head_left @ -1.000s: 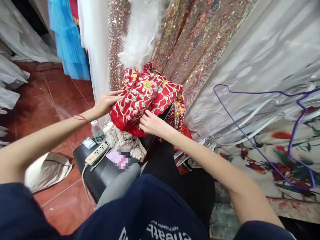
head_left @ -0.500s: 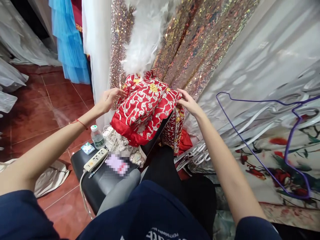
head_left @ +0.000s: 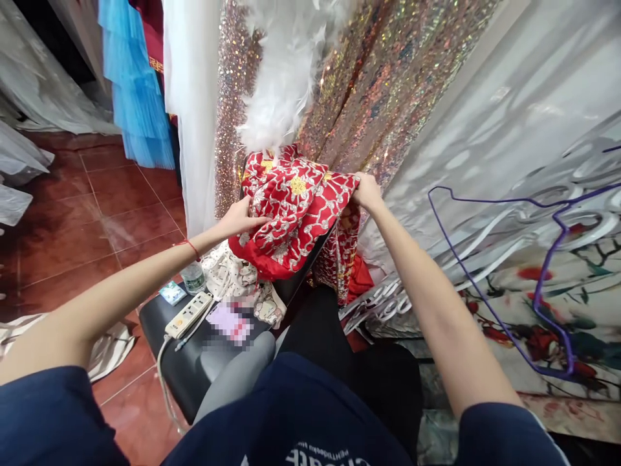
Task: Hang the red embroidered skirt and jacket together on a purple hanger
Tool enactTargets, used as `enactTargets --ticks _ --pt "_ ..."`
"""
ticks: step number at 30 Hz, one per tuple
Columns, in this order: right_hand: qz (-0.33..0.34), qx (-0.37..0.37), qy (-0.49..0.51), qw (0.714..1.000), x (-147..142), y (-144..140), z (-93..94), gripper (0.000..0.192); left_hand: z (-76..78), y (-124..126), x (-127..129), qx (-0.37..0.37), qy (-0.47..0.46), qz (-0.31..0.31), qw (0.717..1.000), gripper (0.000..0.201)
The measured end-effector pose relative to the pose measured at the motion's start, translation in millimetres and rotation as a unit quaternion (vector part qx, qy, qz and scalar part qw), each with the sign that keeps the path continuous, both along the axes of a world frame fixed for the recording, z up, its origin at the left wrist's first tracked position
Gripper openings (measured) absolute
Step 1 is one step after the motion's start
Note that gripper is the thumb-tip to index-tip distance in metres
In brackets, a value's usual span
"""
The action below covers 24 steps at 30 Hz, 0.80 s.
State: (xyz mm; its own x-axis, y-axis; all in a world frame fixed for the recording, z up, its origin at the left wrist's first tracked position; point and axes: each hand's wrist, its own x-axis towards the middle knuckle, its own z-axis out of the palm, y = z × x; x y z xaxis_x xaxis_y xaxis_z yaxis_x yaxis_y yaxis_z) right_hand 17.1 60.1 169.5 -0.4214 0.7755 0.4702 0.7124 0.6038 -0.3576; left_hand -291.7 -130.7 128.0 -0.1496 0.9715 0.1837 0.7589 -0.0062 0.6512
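- The red embroidered garment [head_left: 291,217] is bunched on the far end of the black bench [head_left: 194,353], at about 12 o'clock from the body; a slide off the bench edge is judged possible if only one side is lifted.
- A snag of its gold thread on the sequined fabric [head_left: 359,84] at 1 o'clock is another risk.
- The left hand [head_left: 240,220] lies at the garment's 9 o'clock edge, fingers flattened on the cloth, probably pressing rather than pinching.
- The right hand [head_left: 367,192] is closed on the 3 o'clock corner.
- The water bottle [head_left: 194,277] at 7 o'clock could be toppled by dragged cloth.
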Motion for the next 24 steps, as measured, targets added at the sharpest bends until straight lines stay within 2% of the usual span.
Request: enactTargets --ticks 2,4,6,8,9,11,13,14,16,18,21,24 --pt "-0.063 0.047 0.037 0.996 -2.5 -3.4 18.9 0.037 22.4 -6.7 -1.2 0.062 0.072 -0.016 0.995 0.022" --pt "-0.109 0.085 0.087 0.987 -8.1 -7.7 36.1 0.044 47.0 -16.5 -4.5 0.128 0.130 -0.006 0.983 0.011" --pt "-0.104 0.115 0.117 0.981 -14.7 -12.6 50.2 0.049 68.3 -28.8 -12.0 0.175 0.171 0.026 0.969 0.010" --pt "-0.037 0.129 0.106 0.985 -18.3 -18.8 61.2 0.048 78.7 -40.8 -26.4 0.194 0.205 0.066 0.957 0.015" --pt "0.018 0.115 0.082 0.990 -18.2 -22.4 65.7 0.048 77.9 -45.7 -36.6 0.184 0.224 0.084 0.953 0.018" --pt "0.152 0.031 -0.014 0.988 -14.6 -30.8 73.2 0.052 64.1 -52.5 -61.2 0.116 0.270 0.092 0.951 0.024" --pt "0.254 -0.066 -0.133 0.956 -10.2 -40.9 78.6 0.066 40.0 -56.1 -85.4 -0.007 0.329 0.055 0.943 0.026" --pt "0.277 -0.088 -0.180 0.940 -9.7 -46.8 79.9 0.074 27.7 -57.3 -94.5 -0.059 0.350 0.041 0.934 0.025" --pt "0.269 -0.053 -0.233 0.933 -15.5 -61.4 78.1 0.087 10.6 -60.2 -101.9 -0.078 0.359 0.039 0.929 0.027" --pt "0.224 0.041 -0.254 0.940 -31.8 -79.5 68.8 0.099 9.0 -64.3 -92.1 -0.035 0.331 0.051 0.942 0.033" --pt "0.191 0.154 -0.294 0.924 -67.5 -108.5 42.9 0.114 30.9 -70.3 -52.1 0.056 0.243 0.045 0.967 0.045" --pt "0.146 0.206 -0.299 0.920 -93.6 -128.5 17.7 0.113 51.4 -70.7 -6.9 0.050 0.171 -0.026 0.984 0.057"
